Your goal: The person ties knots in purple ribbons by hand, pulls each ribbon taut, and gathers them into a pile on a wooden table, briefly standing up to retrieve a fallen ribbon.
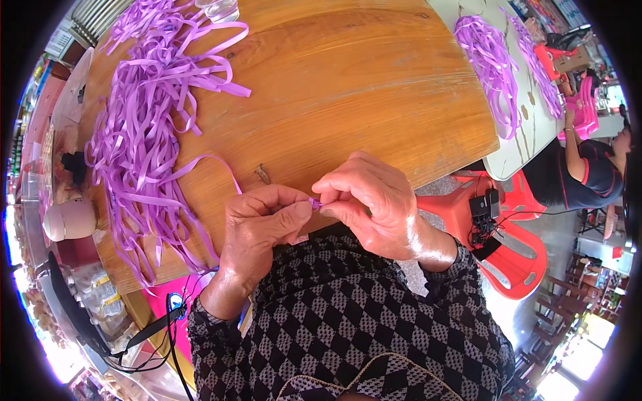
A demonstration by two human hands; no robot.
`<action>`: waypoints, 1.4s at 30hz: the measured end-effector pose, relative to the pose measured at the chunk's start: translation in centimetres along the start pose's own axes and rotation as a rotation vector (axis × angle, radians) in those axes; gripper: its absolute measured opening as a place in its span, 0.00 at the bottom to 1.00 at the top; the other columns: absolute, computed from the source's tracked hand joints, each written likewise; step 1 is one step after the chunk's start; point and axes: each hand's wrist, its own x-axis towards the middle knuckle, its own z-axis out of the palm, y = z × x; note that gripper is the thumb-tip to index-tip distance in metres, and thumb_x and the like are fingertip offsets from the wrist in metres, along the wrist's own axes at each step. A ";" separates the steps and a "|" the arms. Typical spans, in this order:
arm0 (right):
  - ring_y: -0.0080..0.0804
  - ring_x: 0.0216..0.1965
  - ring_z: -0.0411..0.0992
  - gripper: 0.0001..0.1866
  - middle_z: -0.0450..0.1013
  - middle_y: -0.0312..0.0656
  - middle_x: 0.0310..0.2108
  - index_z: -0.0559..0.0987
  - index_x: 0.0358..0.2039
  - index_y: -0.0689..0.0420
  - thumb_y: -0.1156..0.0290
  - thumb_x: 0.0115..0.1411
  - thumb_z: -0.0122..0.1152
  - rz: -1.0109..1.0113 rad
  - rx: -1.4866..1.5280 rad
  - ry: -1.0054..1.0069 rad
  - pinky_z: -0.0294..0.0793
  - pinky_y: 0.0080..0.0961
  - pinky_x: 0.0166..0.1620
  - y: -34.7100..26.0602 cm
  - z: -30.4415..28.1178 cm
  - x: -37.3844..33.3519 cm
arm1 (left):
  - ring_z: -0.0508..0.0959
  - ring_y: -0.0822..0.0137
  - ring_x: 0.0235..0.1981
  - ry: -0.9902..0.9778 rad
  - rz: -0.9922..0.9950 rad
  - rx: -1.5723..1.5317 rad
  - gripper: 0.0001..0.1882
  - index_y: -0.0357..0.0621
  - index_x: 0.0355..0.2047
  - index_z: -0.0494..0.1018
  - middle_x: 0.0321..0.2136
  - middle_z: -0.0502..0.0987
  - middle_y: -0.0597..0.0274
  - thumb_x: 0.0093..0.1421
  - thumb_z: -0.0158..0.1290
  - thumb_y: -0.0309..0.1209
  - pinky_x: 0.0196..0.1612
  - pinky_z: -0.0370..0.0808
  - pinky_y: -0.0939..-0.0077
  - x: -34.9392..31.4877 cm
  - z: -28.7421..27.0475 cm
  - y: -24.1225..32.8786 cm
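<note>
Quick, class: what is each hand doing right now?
Left hand: closed, pinching the thin purple plastic ribbon strip.
Right hand: closed, pinching the same strip.

Bare tabletop (pixel 348 87) ahead of left hand (pixel 257 224) and right hand (pixel 371 204): open passage forward and right. Purple ribbon heap (pixel 144 127) blocks left side. Glass (pixel 219 8) at far edge. Red plastic stool (pixel 501 234) beside right hand, below tabletop.

Clear plastic-wrapped packages (pixel 100 294) stacked at lower left beside the bench (pixel 348 73), colourful blurred signs (pixel 558 12) at top right
</note>
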 end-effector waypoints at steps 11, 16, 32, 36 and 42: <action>0.33 0.27 0.68 0.22 0.70 0.41 0.29 0.75 0.36 0.61 0.72 0.37 0.68 -0.006 -0.006 -0.012 0.66 0.25 0.26 0.5 -0.2 -0.4 | 0.63 0.83 0.15 -0.034 -0.027 -0.128 0.07 0.34 0.29 0.74 0.19 0.73 0.67 0.51 0.56 0.25 0.17 0.57 0.90 0.2 0.1 -0.4; 0.32 0.25 0.67 0.20 0.70 0.39 0.28 0.76 0.34 0.58 0.72 0.36 0.68 -0.046 0.032 0.008 0.65 0.25 0.25 0.7 0.3 -0.4 | 0.61 0.82 0.12 0.049 -0.034 -0.128 0.08 0.34 0.27 0.73 0.15 0.71 0.67 0.49 0.58 0.27 0.15 0.54 0.89 0.1 1.0 -0.3; 0.33 0.21 0.68 0.15 0.71 0.41 0.24 0.76 0.28 0.61 0.78 0.36 0.67 -0.069 0.089 0.027 0.65 0.24 0.21 0.6 0.5 -0.4 | 0.63 0.82 0.13 0.067 -0.043 -0.126 0.07 0.33 0.26 0.73 0.17 0.73 0.65 0.48 0.57 0.25 0.16 0.57 0.90 -0.1 1.1 0.1; 0.33 0.20 0.68 0.13 0.71 0.41 0.23 0.75 0.27 0.61 0.82 0.37 0.66 -0.090 0.096 0.060 0.64 0.24 0.20 0.5 0.4 -0.4 | 0.68 0.80 0.18 0.027 -0.029 -0.085 0.07 0.33 0.27 0.74 0.20 0.74 0.64 0.49 0.57 0.24 0.22 0.64 0.90 -0.2 0.6 0.4; 0.33 0.19 0.67 0.12 0.70 0.41 0.21 0.75 0.25 0.62 0.85 0.37 0.65 -0.087 0.125 0.054 0.63 0.24 0.19 0.7 0.4 -0.7 | 0.73 0.78 0.23 -0.018 -0.009 -0.043 0.06 0.33 0.28 0.74 0.23 0.76 0.63 0.51 0.56 0.24 0.27 0.69 0.89 -0.5 0.4 0.4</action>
